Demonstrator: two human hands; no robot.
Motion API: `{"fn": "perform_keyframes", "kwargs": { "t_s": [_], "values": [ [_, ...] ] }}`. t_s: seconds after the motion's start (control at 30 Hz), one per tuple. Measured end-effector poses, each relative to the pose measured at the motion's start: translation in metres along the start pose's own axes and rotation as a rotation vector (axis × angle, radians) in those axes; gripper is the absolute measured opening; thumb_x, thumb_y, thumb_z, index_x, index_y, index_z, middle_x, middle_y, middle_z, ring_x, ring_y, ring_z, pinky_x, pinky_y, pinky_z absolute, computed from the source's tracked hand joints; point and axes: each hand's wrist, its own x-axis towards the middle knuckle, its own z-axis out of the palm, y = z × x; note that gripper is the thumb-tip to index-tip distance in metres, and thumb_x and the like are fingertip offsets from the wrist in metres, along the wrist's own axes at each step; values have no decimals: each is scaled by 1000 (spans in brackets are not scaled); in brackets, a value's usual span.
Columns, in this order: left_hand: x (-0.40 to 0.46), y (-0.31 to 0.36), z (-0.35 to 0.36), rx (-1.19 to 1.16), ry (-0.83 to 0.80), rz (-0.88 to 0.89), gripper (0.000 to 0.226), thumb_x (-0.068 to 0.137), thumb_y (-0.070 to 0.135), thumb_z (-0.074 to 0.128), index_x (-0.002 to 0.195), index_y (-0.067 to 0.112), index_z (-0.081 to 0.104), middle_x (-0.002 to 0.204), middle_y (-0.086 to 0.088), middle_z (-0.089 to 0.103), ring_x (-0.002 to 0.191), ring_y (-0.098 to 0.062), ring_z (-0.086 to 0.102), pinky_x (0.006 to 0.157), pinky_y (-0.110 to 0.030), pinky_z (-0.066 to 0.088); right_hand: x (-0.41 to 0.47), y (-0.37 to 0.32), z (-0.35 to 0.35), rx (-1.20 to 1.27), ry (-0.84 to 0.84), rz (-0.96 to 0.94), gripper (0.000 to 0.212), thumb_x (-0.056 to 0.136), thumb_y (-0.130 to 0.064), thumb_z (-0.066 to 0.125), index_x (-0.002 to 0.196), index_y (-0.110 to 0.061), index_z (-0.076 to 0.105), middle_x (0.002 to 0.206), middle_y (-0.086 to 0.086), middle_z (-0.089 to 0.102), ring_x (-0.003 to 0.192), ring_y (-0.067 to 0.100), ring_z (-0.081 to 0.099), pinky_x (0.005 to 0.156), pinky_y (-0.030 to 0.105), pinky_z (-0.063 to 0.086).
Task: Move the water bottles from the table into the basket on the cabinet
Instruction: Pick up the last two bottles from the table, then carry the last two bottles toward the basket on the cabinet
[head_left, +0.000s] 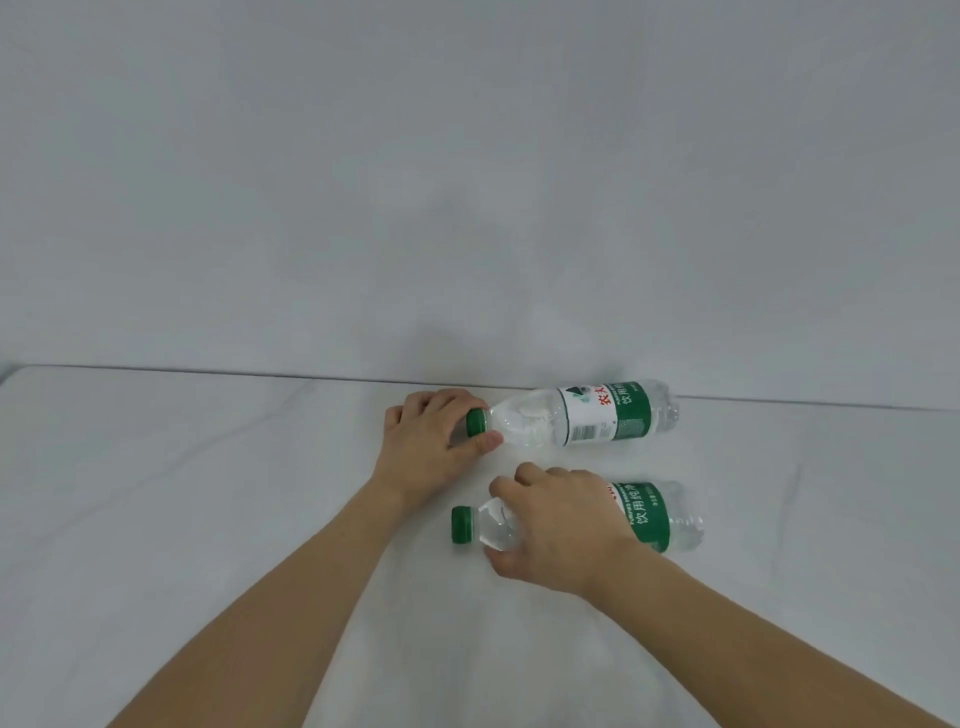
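Two clear water bottles with green caps and green-and-white labels lie on their sides on the white table (208, 493), caps pointing left. The far bottle (592, 415) lies close to the table's back edge; my left hand (431, 441) grips its cap and neck, thumb on the near side. The near bottle (654, 514) lies parallel in front of it; my right hand (556, 525) wraps over its shoulder and upper body, hiding part of the label. Its cap (464, 525) sticks out to the left of my fingers. Neither basket nor cabinet is in view.
A plain grey-white wall (467, 182) rises directly behind the table's back edge. The table's rounded back-left corner (15, 371) shows at the far left. My two forearms reach in from the bottom of the view.
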Motion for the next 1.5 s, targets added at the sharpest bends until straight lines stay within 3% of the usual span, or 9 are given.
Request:
{"fn": "perform_keyframes", "kwargs": {
  "t_s": [0.1, 0.17, 0.23, 0.37, 0.53, 0.7, 0.97, 1.17, 1.5],
  "values": [
    [-18, 15, -17, -251, -80, -140, 24, 88, 56, 53, 105, 39, 54, 105, 16, 58, 106, -12, 45, 96, -30, 28, -13, -4, -11, 21, -67, -52, 49, 70, -59, 55, 108, -28, 52, 97, -3, 59, 86, 26, 60, 68, 32, 35],
    [-42, 35, -37, -469, -58, -192, 16, 90, 46, 58, 94, 31, 52, 82, 11, 54, 76, -11, 50, 75, -26, 43, -31, -9, -22, 82, -56, -44, 51, 67, -60, 55, 109, -31, 53, 97, -6, 60, 87, 23, 61, 69, 30, 37],
    [-66, 60, -61, -478, 63, -134, 20, 91, 45, 56, 88, 29, 45, 71, 14, 46, 60, -3, 43, 58, -15, 38, -52, -11, -42, 273, 21, 119, 52, 64, -63, 52, 109, -38, 52, 96, -14, 60, 85, 15, 61, 68, 27, 39],
    [-97, 117, -122, -299, 148, 13, 21, 96, 42, 50, 103, 24, 39, 80, 3, 57, 67, -13, 55, 58, -23, 45, -100, -1, -98, 984, 307, 529, 25, 64, -57, 57, 80, -38, 54, 72, -12, 63, 67, 8, 62, 58, 25, 42],
    [-159, 156, -177, -312, 253, -172, 23, 98, 41, 46, 112, 23, 39, 93, 0, 61, 82, -21, 60, 66, -31, 47, -142, -20, -179, 1404, 474, 542, 19, 77, -39, 66, 85, -21, 63, 83, -4, 65, 79, 19, 64, 74, 36, 49],
    [-219, 193, -244, -398, 544, -273, 26, 95, 51, 42, 109, 30, 35, 95, 9, 59, 86, -12, 59, 65, -27, 45, -163, -65, -258, 1486, 520, 403, 30, 74, -29, 66, 81, -2, 56, 73, 3, 52, 68, 19, 48, 68, 33, 40],
    [-263, 277, -356, -550, 837, -157, 24, 91, 47, 50, 103, 27, 43, 91, 12, 60, 77, 5, 59, 62, -17, 43, -203, -124, -340, 1475, 542, 252, 31, 70, -26, 64, 80, 3, 62, 71, 6, 60, 66, 19, 53, 67, 33, 42],
    [-285, 323, -423, -600, 898, -103, 16, 75, 32, 58, 84, 32, 44, 81, 8, 56, 71, -13, 60, 66, -30, 53, -225, -143, -408, 1388, 570, 124, 14, 64, -29, 63, 65, -16, 61, 65, -2, 66, 51, 6, 60, 62, 26, 44],
    [-383, 262, -497, -487, 1088, -220, 17, 71, 30, 57, 77, 26, 42, 72, 7, 50, 62, -14, 49, 57, -28, 41, -204, -245, -424, 1338, 380, -100, 18, 69, -28, 64, 72, -11, 66, 66, -2, 70, 52, 5, 62, 61, 27, 44]
  ]
}}
